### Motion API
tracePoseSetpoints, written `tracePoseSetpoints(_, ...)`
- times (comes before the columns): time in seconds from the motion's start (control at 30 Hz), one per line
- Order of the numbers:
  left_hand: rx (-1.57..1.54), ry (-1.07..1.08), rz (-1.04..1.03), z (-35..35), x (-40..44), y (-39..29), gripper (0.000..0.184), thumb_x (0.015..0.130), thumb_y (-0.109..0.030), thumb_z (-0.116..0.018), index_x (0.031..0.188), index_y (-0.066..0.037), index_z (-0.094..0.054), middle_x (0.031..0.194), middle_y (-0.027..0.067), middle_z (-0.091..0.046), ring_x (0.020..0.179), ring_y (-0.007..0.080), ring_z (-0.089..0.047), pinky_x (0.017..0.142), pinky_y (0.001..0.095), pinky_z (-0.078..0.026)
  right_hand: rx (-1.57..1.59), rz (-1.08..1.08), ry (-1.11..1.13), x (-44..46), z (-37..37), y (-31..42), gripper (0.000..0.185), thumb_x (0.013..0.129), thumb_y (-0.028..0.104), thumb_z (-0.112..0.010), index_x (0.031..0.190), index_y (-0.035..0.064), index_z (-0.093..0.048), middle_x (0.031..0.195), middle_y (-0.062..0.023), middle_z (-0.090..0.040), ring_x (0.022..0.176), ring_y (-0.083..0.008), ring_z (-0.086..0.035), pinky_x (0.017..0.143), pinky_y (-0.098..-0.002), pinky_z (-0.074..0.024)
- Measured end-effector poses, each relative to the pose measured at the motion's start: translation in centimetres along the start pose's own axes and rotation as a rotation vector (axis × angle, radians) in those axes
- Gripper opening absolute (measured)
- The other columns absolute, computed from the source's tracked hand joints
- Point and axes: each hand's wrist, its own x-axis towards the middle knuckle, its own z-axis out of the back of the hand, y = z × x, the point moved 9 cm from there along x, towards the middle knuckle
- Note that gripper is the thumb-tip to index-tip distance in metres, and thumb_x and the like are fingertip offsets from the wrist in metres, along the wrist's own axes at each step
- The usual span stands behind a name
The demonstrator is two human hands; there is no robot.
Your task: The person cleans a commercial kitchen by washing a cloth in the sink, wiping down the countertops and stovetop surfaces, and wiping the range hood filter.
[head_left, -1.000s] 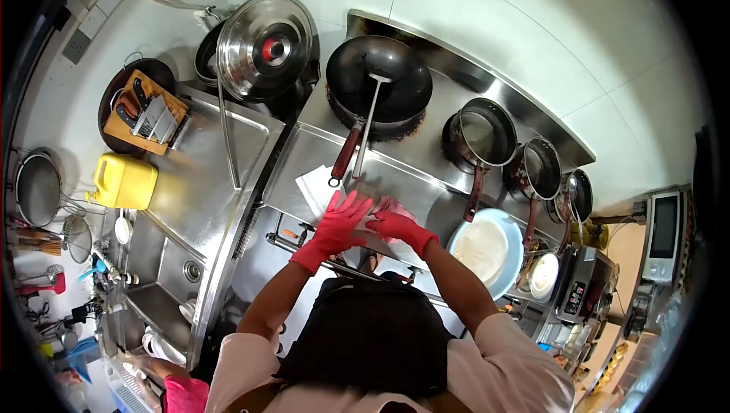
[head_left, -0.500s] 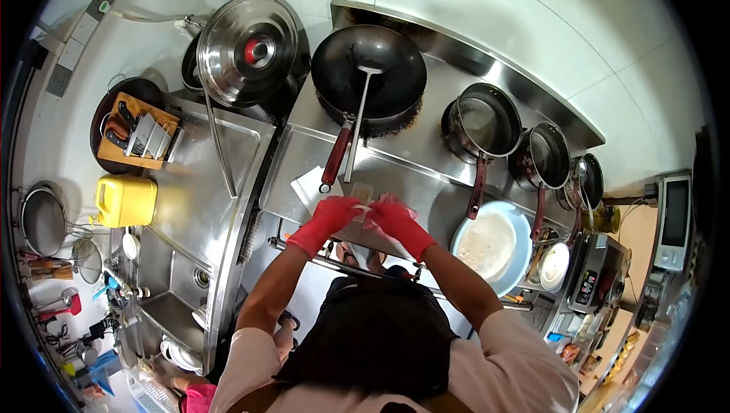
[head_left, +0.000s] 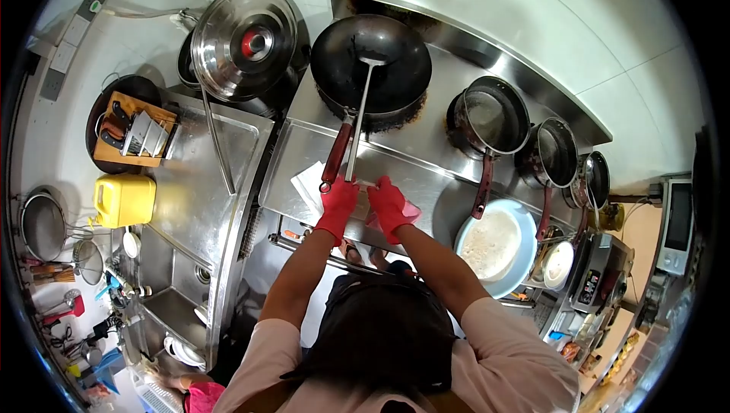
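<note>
Both my hands wear red gloves, close together over the front ledge of the steel stove (head_left: 304, 150). My left hand (head_left: 339, 206) has its fingers curled beside the lower ends of the wok handle (head_left: 337, 158) and the metal spatula (head_left: 362, 112); what it grips, if anything, is hidden. My right hand (head_left: 388, 206) is closed on a thin pink sheet (head_left: 411, 212), cloth or plastic, that sticks out beside the palm. The dark wok (head_left: 334, 63) sits on the burner with the spatula head resting in it. A white paper-like sheet (head_left: 308, 185) lies left of my left hand.
Three saucepans, the nearest a dark pan (head_left: 494, 112), stand to the right. A pale blue basin (head_left: 523, 249) holds a whitish mixture. At left are a lidded pot (head_left: 228, 40), a knife block (head_left: 137, 130), a yellow jug (head_left: 125, 200) and a sink (head_left: 171, 261). Another person's pink sleeve (head_left: 204, 396) shows at lower left.
My hands were angled inward, fingertips meeting over a small clear object. Now they point forward and stand slightly apart, the left nearer the wok handle. The pink sheet stays with my right hand.
</note>
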Motion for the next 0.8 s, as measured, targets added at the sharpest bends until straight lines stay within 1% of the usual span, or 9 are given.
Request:
tracePoseSetpoints(0.13,0.295,0.195,0.082,-0.2,-0.5,-1.4,0.026,0.092,-0.026,-0.057,0.111,-0.015,-0.071,0.096,0.0065,-0.074,0.091,0.0263,-0.071,0.068,0.042,-0.056,-0.019,-0.038,-0.063,0.0,-1.8,-0.9,0.033,0.09,0.037,-0.06,0.111,0.0112,-0.058,0.1,-0.0207,-0.07,0.094,-0.0432,-0.067,0.076,-0.0536,-0.0511)
tracePoseSetpoints(0.23,0.267,0.061,0.093,-1.0,-0.9,-0.9,0.022,0.094,-0.025,-0.054,0.101,-0.016,-0.073,0.089,0.0046,-0.074,0.08,0.0267,-0.072,0.06,0.0433,-0.054,-0.027,0.027,-0.045,-0.3,-2.3,-0.4,0.033,0.091,0.037,-0.06,0.112,0.0118,-0.056,0.099,-0.017,-0.071,0.092,-0.0398,-0.068,0.076,-0.0496,-0.0515)
tracePoseSetpoints(0.33,0.257,0.04,0.094,-1.8,-0.9,-0.2,0.02,0.093,-0.027,-0.056,0.101,-0.017,-0.071,0.088,0.005,-0.073,0.074,0.0279,-0.072,0.06,0.0429,-0.054,0.04,0.135,-0.024,-2.5,-1.1,0.6,0.031,0.092,0.034,-0.061,0.115,0.014,-0.058,0.098,-0.0163,-0.071,0.091,-0.0385,-0.068,0.075,-0.048,-0.0519)
tracePoseSetpoints(0.4,0.144,0.076,0.145,-2.0,-1.1,0.4,0.021,0.093,-0.028,-0.056,0.103,-0.015,-0.069,0.091,0.0074,-0.073,0.08,0.0299,-0.072,0.064,0.0441,-0.055,0.093,0.119,0.02,-3.6,-1.0,0.3,0.03,0.092,0.033,-0.061,0.116,0.015,-0.06,0.098,-0.0157,-0.071,0.089,-0.037,-0.068,0.074,-0.0466,-0.0522)
tracePoseSetpoints(0.5,-0.022,0.137,0.207,-0.8,-2.1,-0.9,0.023,0.092,-0.03,-0.057,0.103,-0.012,-0.067,0.097,0.011,-0.072,0.091,0.033,-0.07,0.071,0.0464,-0.055,0.072,0.257,-0.136,-3.6,-2.0,-0.3,0.022,0.091,0.029,-0.061,0.107,0.0141,-0.065,0.094,-0.0152,-0.071,0.083,-0.0347,-0.069,0.072,-0.0446,-0.0529)
tracePoseSetpoints(0.53,-0.075,0.156,0.226,-0.4,-2.3,-1.2,0.024,0.092,-0.031,-0.057,0.102,-0.011,-0.066,0.1,0.0121,-0.072,0.094,0.034,-0.069,0.074,0.0472,-0.054,0.088,0.205,-0.098,-3.2,-2.6,-0.8,0.021,0.091,0.029,-0.062,0.105,0.0135,-0.067,0.093,-0.0153,-0.071,0.083,-0.0348,-0.069,0.072,-0.0443,-0.0531)
tracePoseSetpoints(0.6,-0.098,0.079,0.127,-0.8,-2.7,-0.6,0.027,0.093,-0.031,-0.054,0.109,-0.012,-0.065,0.104,0.013,-0.071,0.097,0.0361,-0.068,0.078,0.0488,-0.054,0.12,0.102,-0.017,-2.5,-3.6,-1.4,0.019,0.09,0.027,-0.063,0.1,0.0122,-0.07,0.092,-0.0156,-0.071,0.083,-0.0352,-0.069,0.073,-0.0438,-0.0534)
tracePoseSetpoints(0.73,-0.201,-0.028,0.002,1.4,-4.5,-0.8,0.03,0.094,-0.033,-0.056,0.113,-0.013,-0.068,0.105,0.0145,-0.071,0.101,0.0362,-0.067,0.083,0.0492,-0.053,0.12,0.264,0.007,-1.7,-3.6,-1.0,0.02,0.091,0.021,-0.062,0.102,0.008,-0.072,0.093,-0.0175,-0.072,0.089,-0.0334,-0.069,0.075,-0.0428,-0.0534)
tracePoseSetpoints(0.8,-0.183,0.056,0.016,1.6,-4.8,-0.4,0.03,0.095,-0.031,-0.055,0.116,-0.013,-0.067,0.105,0.015,-0.071,0.101,0.036,-0.066,0.083,0.048,-0.054,0.248,0.307,0.034,-1.9,-3.6,-1.1,0.022,0.091,0.018,-0.061,0.106,0.0058,-0.072,0.096,-0.0185,-0.072,0.092,-0.0321,-0.07,0.076,-0.0426,-0.0534)
